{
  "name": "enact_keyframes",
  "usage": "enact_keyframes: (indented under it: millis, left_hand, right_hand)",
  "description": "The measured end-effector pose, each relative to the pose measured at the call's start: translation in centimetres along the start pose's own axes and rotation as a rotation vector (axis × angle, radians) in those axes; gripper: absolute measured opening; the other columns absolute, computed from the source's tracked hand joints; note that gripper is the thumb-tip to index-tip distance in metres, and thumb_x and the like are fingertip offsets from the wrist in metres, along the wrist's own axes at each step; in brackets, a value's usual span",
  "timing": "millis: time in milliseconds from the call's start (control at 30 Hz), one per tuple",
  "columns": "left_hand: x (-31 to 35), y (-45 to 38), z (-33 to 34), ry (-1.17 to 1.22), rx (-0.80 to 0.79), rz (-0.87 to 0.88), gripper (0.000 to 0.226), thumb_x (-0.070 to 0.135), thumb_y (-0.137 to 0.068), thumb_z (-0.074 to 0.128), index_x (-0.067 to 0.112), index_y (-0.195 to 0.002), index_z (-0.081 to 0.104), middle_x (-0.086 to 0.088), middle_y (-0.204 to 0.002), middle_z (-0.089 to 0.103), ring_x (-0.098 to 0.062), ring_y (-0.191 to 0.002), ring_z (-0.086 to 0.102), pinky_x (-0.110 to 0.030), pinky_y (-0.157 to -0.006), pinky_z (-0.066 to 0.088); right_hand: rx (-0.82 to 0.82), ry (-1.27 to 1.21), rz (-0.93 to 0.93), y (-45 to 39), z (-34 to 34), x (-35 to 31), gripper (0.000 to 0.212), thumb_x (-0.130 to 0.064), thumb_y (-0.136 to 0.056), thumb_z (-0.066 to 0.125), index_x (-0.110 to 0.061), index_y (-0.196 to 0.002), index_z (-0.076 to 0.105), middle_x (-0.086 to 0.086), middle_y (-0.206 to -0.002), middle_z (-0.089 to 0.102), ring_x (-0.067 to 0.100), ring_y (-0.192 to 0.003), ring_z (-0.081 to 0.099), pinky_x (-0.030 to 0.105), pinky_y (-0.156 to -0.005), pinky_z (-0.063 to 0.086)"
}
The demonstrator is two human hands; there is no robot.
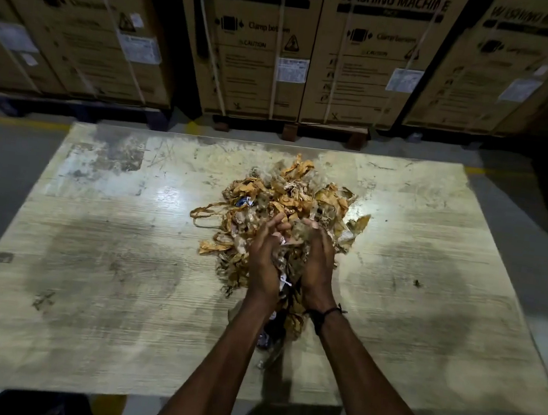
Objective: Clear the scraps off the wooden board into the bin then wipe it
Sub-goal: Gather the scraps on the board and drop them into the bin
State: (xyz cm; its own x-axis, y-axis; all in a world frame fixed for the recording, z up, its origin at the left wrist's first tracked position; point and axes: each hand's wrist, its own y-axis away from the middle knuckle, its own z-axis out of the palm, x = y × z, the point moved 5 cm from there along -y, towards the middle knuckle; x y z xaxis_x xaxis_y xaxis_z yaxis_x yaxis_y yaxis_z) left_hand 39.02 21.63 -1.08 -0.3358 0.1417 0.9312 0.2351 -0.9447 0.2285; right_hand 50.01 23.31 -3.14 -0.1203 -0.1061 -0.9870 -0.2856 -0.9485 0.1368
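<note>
A heap of tan tape strips and crumpled plastic scraps (287, 202) lies near the middle of the pale, stained wooden board (104, 255). My left hand (264, 258) and my right hand (317, 264) face each other at the near side of the heap, fingers curled into it, holding a bunch of scraps between them. More scraps hang down between my wrists. No bin is in view.
Large cardboard washing machine boxes (258, 43) on pallets stand in a row behind the board. Grey floor runs along the board's left and right sides. A small dark speck (417, 283) lies on the board to the right of my hands.
</note>
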Motion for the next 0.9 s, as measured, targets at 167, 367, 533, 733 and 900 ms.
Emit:
enact_keyframes:
  millis: [167, 367, 533, 733, 900]
  left_hand:
    - [1.6, -0.1, 0.5, -0.015, 0.021, -0.016, 0.045, 0.035, -0.092, 0.051, 0.022, -0.133, 0.068, -0.004, -0.132, 0.069, -0.01, -0.122, 0.064, -0.034, -0.103, 0.05]
    - [3.2, 0.2, 0.7, -0.125, -0.01, -0.04, 0.027, 0.028, -0.111, 0.049, 0.026, -0.131, 0.067, 0.004, -0.139, 0.064, 0.012, -0.117, 0.056, -0.004, -0.087, 0.044]
    - [4.2, 0.7, 0.2, -0.172, -0.02, -0.042, 0.03, 0.016, -0.113, 0.045, 0.011, -0.133, 0.067, 0.004, -0.132, 0.066, 0.011, -0.115, 0.062, -0.009, -0.092, 0.048]
    - [5.7, 1.3, -0.2, -0.184, 0.005, -0.078, 0.025, 0.012, -0.111, 0.048, 0.027, -0.117, 0.067, 0.011, -0.122, 0.068, 0.007, -0.105, 0.065, -0.012, -0.084, 0.051]
    - [7.4, 1.3, -0.5, -0.216, -0.005, -0.049, 0.03, 0.025, -0.101, 0.057, 0.026, -0.13, 0.062, -0.002, -0.138, 0.059, -0.005, -0.124, 0.058, -0.031, -0.101, 0.051]
  right_hand:
    - [0.043, -0.014, 0.051, -0.5, 0.6, -1.6, 0.044, -0.058, -0.097, 0.056, -0.024, -0.117, 0.074, 0.002, -0.127, 0.069, 0.003, -0.112, 0.067, 0.024, -0.09, 0.053]
    - [0.048, -0.015, 0.065, 0.8, 0.9, -3.1, 0.018, -0.033, -0.099, 0.07, -0.017, -0.105, 0.066, 0.001, -0.106, 0.074, 0.02, -0.101, 0.069, 0.043, -0.089, 0.054]
    - [0.099, 0.063, 0.11, 2.1, 2.0, -4.2, 0.021, -0.022, -0.094, 0.075, -0.01, -0.107, 0.064, 0.012, -0.111, 0.069, 0.025, -0.101, 0.067, 0.038, -0.085, 0.055]
    - [0.118, 0.084, 0.165, 3.1, 3.0, -5.7, 0.028, -0.044, -0.084, 0.072, -0.024, -0.103, 0.074, 0.003, -0.107, 0.077, 0.03, -0.106, 0.071, 0.056, -0.092, 0.06]
    - [0.128, 0.076, 0.148, 3.3, 3.7, -7.5, 0.03, -0.043, -0.082, 0.067, -0.017, -0.092, 0.079, -0.002, -0.092, 0.077, 0.02, -0.091, 0.071, 0.042, -0.082, 0.056]
